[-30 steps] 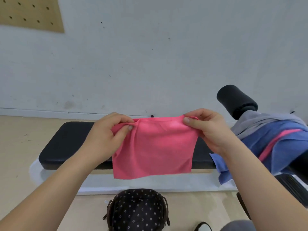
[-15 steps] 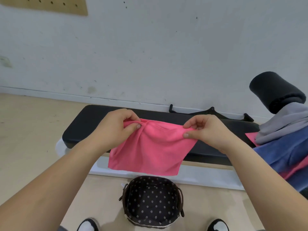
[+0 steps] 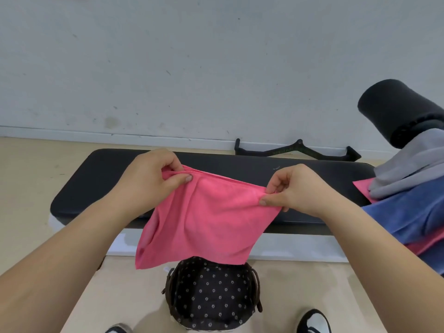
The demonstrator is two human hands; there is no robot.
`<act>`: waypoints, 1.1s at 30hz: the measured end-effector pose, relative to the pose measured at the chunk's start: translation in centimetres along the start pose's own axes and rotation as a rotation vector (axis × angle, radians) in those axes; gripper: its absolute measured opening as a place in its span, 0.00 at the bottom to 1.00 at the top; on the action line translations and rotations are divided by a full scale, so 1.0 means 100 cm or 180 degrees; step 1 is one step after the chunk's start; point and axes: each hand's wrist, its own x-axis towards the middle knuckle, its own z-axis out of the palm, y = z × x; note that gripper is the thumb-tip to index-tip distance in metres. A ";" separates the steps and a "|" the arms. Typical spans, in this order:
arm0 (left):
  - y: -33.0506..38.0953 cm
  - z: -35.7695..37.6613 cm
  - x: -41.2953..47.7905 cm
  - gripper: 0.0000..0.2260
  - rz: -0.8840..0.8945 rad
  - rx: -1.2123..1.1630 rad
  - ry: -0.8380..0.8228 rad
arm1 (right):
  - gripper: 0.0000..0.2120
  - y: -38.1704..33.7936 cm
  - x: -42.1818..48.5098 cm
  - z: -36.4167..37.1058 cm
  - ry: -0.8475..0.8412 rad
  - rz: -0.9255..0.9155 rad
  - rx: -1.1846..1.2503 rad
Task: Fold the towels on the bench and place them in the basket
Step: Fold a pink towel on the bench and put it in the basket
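I hold the folded pink terry towel [image 3: 204, 222] by its top corners, left hand [image 3: 146, 181] and right hand [image 3: 295, 191] each pinched shut on it, so it hangs flat over the black padded bench [image 3: 240, 167], directly above the dotted, fabric-lined basket [image 3: 211, 294].

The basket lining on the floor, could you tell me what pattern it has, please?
The basket lining is dark with small pale flower-like dots, seen in the head view.

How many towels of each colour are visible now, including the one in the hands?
Pink: 2, one held, one in the pile
Grey: 1
Blue: 1
Total: 4 visible; the pile may hide more.
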 end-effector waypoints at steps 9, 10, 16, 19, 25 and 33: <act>-0.008 -0.003 -0.005 0.07 -0.0066 -0.0131 0.0165 | 0.08 -0.004 0.001 0.010 -0.0200 -0.0247 -0.0070; -0.010 -0.004 -0.007 0.07 -0.0082 -0.0137 0.0172 | 0.10 -0.005 0.000 0.010 -0.0201 -0.0307 -0.0005; -0.014 -0.010 -0.018 0.06 -0.0159 -0.0246 0.0289 | 0.17 -0.013 -0.013 0.010 -0.0239 -0.0489 0.0590; -0.015 -0.012 -0.022 0.05 -0.0252 -0.0342 0.0336 | 0.19 -0.017 -0.020 0.009 -0.0257 -0.0546 0.0761; -0.013 -0.018 -0.028 0.07 -0.0169 -0.0155 0.0188 | 0.21 -0.018 -0.028 0.003 0.0065 -0.0650 0.0191; -0.003 -0.028 -0.035 0.07 -0.0187 -0.0299 0.0000 | 0.24 0.001 -0.043 -0.010 0.0623 -0.0544 0.0026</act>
